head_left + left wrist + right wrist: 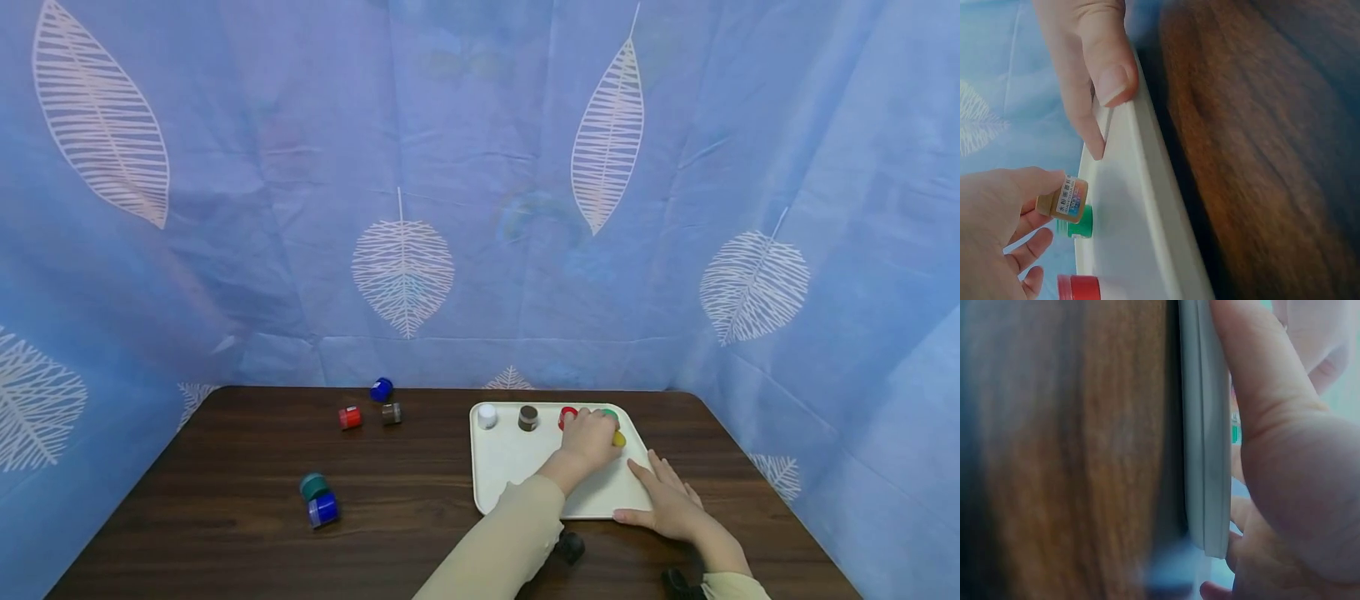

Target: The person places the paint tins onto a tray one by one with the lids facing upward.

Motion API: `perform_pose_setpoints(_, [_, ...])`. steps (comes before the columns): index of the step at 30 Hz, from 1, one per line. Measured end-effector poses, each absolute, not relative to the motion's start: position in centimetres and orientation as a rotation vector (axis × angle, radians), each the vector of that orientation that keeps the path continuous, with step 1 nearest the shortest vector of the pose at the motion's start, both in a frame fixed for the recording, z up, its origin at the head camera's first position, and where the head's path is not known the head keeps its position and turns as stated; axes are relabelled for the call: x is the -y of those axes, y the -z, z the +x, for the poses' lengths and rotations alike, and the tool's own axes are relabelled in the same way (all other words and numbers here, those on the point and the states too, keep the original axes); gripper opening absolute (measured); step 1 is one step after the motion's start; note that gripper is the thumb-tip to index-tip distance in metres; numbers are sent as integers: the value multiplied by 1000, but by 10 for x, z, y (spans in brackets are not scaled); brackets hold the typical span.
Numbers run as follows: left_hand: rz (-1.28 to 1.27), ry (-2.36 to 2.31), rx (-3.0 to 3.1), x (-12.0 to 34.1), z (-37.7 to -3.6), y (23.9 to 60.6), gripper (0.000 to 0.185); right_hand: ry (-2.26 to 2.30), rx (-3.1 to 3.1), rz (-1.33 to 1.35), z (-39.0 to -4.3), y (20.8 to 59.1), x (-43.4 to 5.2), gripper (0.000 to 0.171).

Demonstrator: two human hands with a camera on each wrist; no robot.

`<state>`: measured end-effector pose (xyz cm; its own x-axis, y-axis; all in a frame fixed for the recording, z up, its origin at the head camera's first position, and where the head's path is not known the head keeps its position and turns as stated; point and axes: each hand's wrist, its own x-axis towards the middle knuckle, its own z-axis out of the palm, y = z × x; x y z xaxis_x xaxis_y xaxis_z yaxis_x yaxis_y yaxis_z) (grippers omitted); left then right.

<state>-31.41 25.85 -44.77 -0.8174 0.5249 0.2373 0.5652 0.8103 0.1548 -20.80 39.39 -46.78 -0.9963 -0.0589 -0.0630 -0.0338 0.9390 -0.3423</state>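
My left hand point(591, 440) is over the back right part of a white tray point(517, 479), pinching a small ochre-yellow paint jar point(1067, 199) with a printed label between thumb and fingers. Close behind that jar stands a green paint jar point(1082, 222), and a red paint jar point(1082, 287) is beside it. Further left along the tray's back edge are a brown jar point(528, 418) and a white jar point(487, 416). My right hand point(671, 504) rests at the tray's front right corner, thumb on the front rim and fingers extended along the right side.
Left of the tray on the dark wooden table point(225, 467) lie a red jar point(349, 417), a dark jar point(392, 413) and a blue jar point(381, 389). Nearer the front, a teal jar point(313, 486) touches another blue jar point(323, 510). A blue leaf-patterned curtain point(480, 275) hangs behind.
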Motion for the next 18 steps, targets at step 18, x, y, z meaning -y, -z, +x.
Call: perform_pose_setpoints(18, [-828,534,2912,-265,-310,457,33,444,-3000,18,-211,464,-390,108])
